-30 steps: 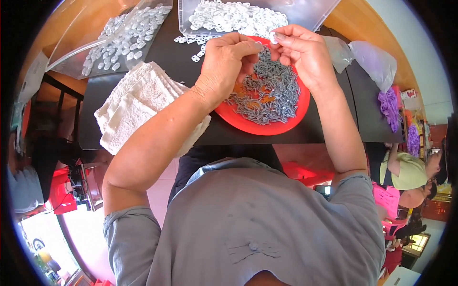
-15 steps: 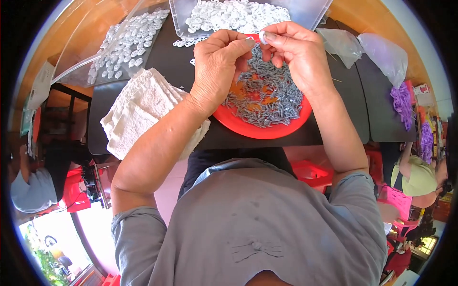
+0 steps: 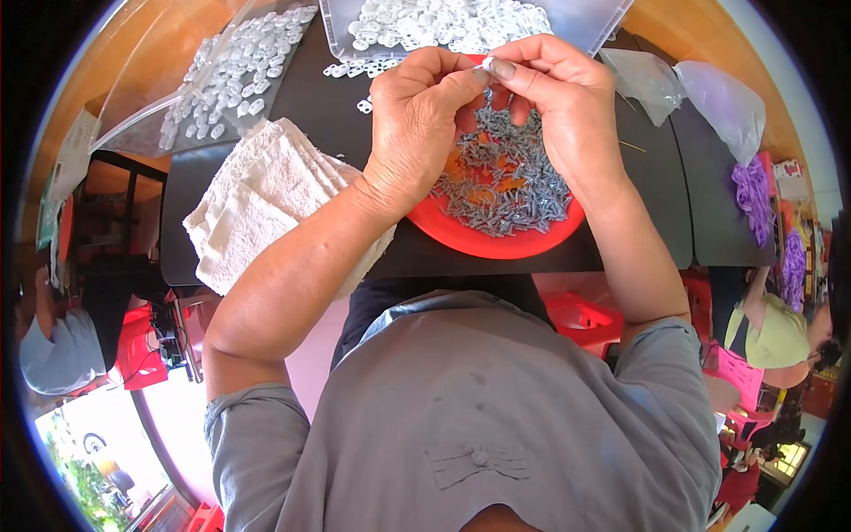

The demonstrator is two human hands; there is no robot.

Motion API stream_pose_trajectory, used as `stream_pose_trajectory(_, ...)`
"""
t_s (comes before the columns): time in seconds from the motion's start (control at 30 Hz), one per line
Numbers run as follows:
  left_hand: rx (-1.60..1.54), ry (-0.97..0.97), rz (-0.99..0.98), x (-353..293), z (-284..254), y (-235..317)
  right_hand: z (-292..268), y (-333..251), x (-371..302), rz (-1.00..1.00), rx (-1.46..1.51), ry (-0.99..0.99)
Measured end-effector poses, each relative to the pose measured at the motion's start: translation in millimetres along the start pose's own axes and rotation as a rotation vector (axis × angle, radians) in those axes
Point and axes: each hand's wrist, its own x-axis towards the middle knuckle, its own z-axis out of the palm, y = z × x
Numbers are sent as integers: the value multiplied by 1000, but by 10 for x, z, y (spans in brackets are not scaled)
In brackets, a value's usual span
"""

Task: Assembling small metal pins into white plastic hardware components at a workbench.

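Observation:
My left hand [image 3: 417, 120] and my right hand [image 3: 567, 111] meet fingertip to fingertip above the far part of a red basin [image 3: 496, 250]. Between their pinched thumbs and forefingers sits a small white plastic piece [image 3: 488, 63], mostly covered by the fingers. Whether a second small part is pinched with it I cannot tell. Many thin grey plastic pieces [image 3: 519, 208] lie heaped in the basin. Behind my hands stands a clear plastic bin [image 3: 337, 31] with a pile of white oval pieces [image 3: 443, 25], a few of them loose on the table beside it.
A folded cream towel [image 3: 257, 204] lies on the dark table [image 3: 643, 213] by my left forearm. Farther left a clear bag [image 3: 133, 133] holds more white pieces. Clear plastic bags [image 3: 722, 106] and purple ties [image 3: 753, 199] are at the right. Other people sit at both sides.
My right hand's white piece has come leftward against my left fingertips, closing the small gap between the hands. The view has shifted slightly.

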Motion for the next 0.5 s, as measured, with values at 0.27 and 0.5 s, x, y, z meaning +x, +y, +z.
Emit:
stream_pose_trajectory(0.27, -10, -49, 57, 30, -2, 36, -175, -70, 40, 176, 131, -80)
stream_pose_trajectory(0.5, 10, -177, 174, 27, -8, 73, -261, -177, 14, 268, 118, -257)
